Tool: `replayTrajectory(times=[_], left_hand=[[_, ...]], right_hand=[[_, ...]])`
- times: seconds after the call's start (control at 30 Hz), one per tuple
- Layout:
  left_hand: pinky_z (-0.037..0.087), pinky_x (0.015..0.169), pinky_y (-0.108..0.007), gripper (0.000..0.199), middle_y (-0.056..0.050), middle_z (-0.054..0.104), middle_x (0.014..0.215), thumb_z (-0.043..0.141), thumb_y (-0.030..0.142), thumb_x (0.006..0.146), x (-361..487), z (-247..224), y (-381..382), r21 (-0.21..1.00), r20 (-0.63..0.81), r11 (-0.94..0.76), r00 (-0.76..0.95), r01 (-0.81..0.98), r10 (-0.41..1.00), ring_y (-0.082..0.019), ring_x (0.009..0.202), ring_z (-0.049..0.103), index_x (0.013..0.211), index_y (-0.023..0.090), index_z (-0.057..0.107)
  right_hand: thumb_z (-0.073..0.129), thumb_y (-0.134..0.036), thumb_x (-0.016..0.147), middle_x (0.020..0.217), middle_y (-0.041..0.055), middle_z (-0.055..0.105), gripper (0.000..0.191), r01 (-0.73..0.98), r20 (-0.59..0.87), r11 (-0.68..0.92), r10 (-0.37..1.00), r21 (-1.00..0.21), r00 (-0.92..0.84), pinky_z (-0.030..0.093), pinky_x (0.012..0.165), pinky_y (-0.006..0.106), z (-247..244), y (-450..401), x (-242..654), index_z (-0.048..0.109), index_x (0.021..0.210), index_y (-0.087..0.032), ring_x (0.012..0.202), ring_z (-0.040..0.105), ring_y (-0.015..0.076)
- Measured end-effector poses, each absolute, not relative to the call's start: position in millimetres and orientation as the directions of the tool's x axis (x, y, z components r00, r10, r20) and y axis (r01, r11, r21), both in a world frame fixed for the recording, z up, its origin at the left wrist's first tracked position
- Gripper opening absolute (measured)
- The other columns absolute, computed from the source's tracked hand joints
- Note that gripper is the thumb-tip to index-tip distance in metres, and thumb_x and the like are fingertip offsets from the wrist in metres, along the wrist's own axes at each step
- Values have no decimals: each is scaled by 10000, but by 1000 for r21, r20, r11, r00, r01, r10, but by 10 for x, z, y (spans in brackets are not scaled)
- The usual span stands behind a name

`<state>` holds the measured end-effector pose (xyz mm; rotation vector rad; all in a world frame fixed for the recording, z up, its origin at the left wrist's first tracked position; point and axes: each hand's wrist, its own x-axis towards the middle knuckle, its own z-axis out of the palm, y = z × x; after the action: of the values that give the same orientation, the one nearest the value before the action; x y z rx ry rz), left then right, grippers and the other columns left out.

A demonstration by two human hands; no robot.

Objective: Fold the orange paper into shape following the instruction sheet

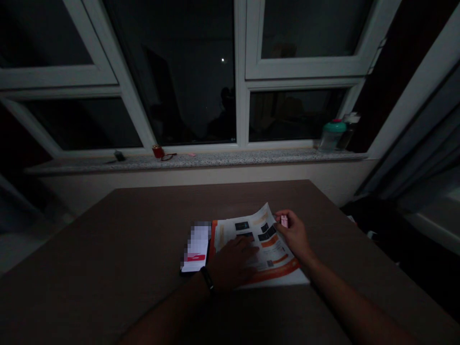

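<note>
A printed sheet (276, 256), white with orange bands and dark pictures, lies on the table with its upper right corner curled up. My left hand (233, 261), a dark band around the wrist, rests flat on the sheet with its fingers stretched out. At the sheet's right edge my right hand (293, 237) is closed around a small pink object (284, 221), whose kind I cannot make out. Its fingers are close to the raised paper edge; whether they also pinch it I cannot tell. A lit smartphone (197, 247) lies just left of the sheet, its screen partly blurred out.
The dark wooden table (108, 239) meets a wall below a window. On the speckled windowsill (223, 159) stand a teal-lidded bottle (332, 134), another bottle behind it, a small red container (157, 152) and a small dark item (119, 155). Curtains (424, 143) hang at right. The light is dim.
</note>
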<state>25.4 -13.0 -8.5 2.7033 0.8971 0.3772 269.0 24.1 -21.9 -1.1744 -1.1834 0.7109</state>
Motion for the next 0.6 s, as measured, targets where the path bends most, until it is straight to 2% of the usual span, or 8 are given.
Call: replayTrajectory(times=[0.2, 0.37, 0.53, 0.6], left_hand=[[379, 1099, -406, 460, -107, 425, 1450, 596, 319, 919, 268, -97, -134, 414, 187, -803, 823, 429, 536, -259, 1347, 389, 1351, 215, 478], [340, 1117, -455, 489, -86, 460, 1450, 590, 321, 922, 264, -92, -111, 387, 182, -812, 828, 436, 531, -279, 1356, 378, 1383, 234, 451], [359, 1104, -426, 518, -57, 481, 1433, 565, 207, 890, 301, 9, -129, 419, 193, -811, 833, 408, 519, -252, 1311, 431, 1384, 252, 417], [394, 1074, -394, 484, -61, 503, 1393, 506, 127, 872, 314, 38, -140, 446, 205, -770, 786, 456, 584, -229, 1273, 463, 1339, 241, 444]], right_hand=[[718, -341, 738, 770, 13, 636, 229, 121, 337, 318, 921, -940, 197, 465, 640, 281, -244, 213, 2642, 617, 887, -200, 694, 583, 185], [665, -418, 819, 781, 24, 652, 229, 168, 343, 328, 937, -930, 65, 448, 639, 276, -241, 163, 2588, 655, 873, -195, 710, 587, 187], [594, -357, 876, 877, 34, 686, 184, 262, 353, 368, 930, -892, -104, 462, 743, 305, -211, 126, 2587, 678, 922, -201, 832, 620, 208], [614, -304, 852, 926, 31, 690, 144, 313, 363, 390, 921, -866, -143, 463, 801, 321, -188, 115, 2590, 673, 939, -206, 885, 625, 213]])
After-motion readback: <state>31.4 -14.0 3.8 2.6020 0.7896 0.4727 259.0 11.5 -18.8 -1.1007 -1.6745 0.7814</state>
